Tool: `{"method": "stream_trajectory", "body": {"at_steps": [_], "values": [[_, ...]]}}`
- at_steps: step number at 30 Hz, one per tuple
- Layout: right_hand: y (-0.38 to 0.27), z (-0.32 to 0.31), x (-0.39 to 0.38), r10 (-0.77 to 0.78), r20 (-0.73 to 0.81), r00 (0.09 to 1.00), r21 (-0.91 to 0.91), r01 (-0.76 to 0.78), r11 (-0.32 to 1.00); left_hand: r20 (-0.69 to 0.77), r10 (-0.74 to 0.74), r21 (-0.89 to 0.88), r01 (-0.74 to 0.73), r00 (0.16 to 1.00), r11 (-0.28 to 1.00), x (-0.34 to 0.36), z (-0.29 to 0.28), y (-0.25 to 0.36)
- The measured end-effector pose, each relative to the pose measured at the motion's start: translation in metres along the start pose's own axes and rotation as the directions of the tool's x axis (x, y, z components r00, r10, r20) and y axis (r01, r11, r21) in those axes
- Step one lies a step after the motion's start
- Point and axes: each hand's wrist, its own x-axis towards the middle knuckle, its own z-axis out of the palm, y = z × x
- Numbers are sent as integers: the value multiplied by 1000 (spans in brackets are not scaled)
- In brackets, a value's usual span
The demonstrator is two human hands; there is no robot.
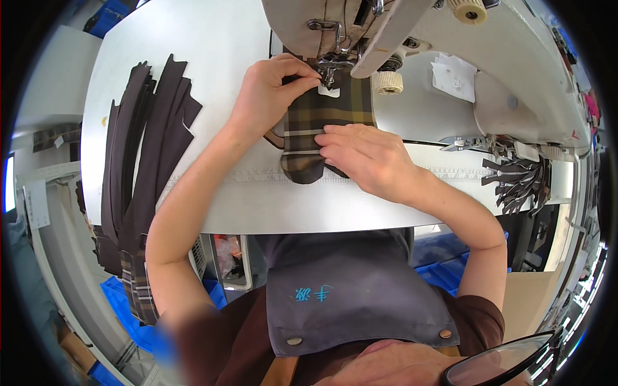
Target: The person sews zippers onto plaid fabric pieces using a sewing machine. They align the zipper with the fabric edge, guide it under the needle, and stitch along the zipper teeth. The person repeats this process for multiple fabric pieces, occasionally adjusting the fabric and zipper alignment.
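A piece of dark brown and olive plaid fabric [302,122] lies under the presser foot [328,74] of a sewing machine [425,32]. Its near end is rounded and reaches over the ruler strip. A small white label [329,92] rests on the fabric just in front of the foot. My left hand [273,90] is beside the needle area, thumb and forefinger pinched together; what sits between the tips is too small to make out. Lying flat across the right side of the fabric, my right hand [373,157] has its fingers stretched out.
Dark fabric strips [145,141] are stacked at the left and hang over the table edge. At the right lie a bundle of short dark strips [518,183] and thread snips [460,143]. White paper [454,77] lies under the machine arm. Blue bins [444,267] stand below the white table [257,215].
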Motion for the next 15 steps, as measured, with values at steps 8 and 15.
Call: {"method": "stream_trajectory", "body": {"at_steps": [8,15], "values": [[-3,-1,1,-55,147,988,-83,68,994,51,-136,-51,138,989,989,8,-7,5],[-3,0,0,-84,162,983,-114,103,988,55,-82,21,81,995,996,5,-6,9]]}}
